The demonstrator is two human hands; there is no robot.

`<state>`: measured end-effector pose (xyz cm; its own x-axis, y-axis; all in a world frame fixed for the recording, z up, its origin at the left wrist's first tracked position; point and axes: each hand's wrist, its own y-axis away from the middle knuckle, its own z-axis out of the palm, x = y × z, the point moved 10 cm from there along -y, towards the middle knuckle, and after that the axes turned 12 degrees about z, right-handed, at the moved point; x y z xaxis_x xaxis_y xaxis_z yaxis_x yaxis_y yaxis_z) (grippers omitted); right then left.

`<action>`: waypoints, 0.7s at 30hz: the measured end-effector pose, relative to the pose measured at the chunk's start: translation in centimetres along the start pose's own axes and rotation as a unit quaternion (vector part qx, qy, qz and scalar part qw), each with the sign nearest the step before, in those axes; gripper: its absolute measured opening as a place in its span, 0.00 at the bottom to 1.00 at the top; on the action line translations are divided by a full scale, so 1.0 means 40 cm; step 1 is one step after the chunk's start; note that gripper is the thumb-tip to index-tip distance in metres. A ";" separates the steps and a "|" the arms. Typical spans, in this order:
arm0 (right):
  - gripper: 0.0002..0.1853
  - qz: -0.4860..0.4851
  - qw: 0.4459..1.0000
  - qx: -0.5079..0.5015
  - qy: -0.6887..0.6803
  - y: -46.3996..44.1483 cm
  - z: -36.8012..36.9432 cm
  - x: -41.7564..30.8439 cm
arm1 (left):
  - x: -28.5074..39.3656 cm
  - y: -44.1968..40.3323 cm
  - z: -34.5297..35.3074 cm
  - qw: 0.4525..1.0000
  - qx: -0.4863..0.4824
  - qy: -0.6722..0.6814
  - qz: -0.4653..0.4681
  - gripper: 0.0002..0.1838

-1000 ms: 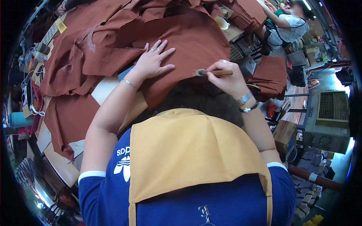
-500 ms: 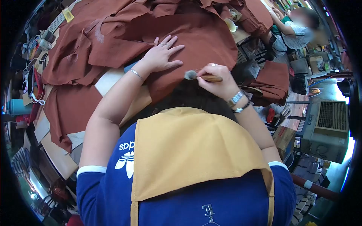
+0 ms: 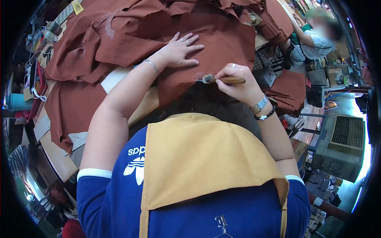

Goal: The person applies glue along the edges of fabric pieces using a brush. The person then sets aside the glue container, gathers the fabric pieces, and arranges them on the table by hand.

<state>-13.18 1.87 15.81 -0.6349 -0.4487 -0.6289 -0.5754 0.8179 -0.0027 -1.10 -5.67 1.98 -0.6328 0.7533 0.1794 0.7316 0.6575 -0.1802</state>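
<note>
A large reddish-brown sheet (image 3: pixel 222 39) lies over the work surface in front of me. My left hand (image 3: pixel 180 50) rests flat on it with the fingers spread. My right hand (image 3: pixel 236 81) is closed round the wooden handle of a brush (image 3: pixel 208 78). The brush's bristles are at the sheet's near edge, beside a pale, speckled patch. Between the sheet and my yellow apron is a dark area.
Crumpled brown material (image 3: pixel 79 55) covers the left and the back. Folded brown pieces (image 3: pixel 287 91) are stacked at the right. Another person (image 3: pixel 317 45) is at the upper right. A grey machine (image 3: pixel 339 146) with a grille stands at the far right.
The view has shifted, so the sheet and my left hand appear farther right. My right hand with the brush moved left off the edge, then back right onto it.
</note>
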 end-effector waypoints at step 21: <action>0.06 -0.113 0.990 -0.069 -0.052 -0.068 0.111 -0.028 | 0.025 0.042 -0.027 0.994 0.085 -0.043 -0.058 0.33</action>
<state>-8.61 1.74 13.08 -0.4295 -0.5693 -0.7010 -0.7659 0.6409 -0.0513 -0.23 -3.84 2.88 -0.7347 0.6665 0.1266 0.6040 0.7276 -0.3251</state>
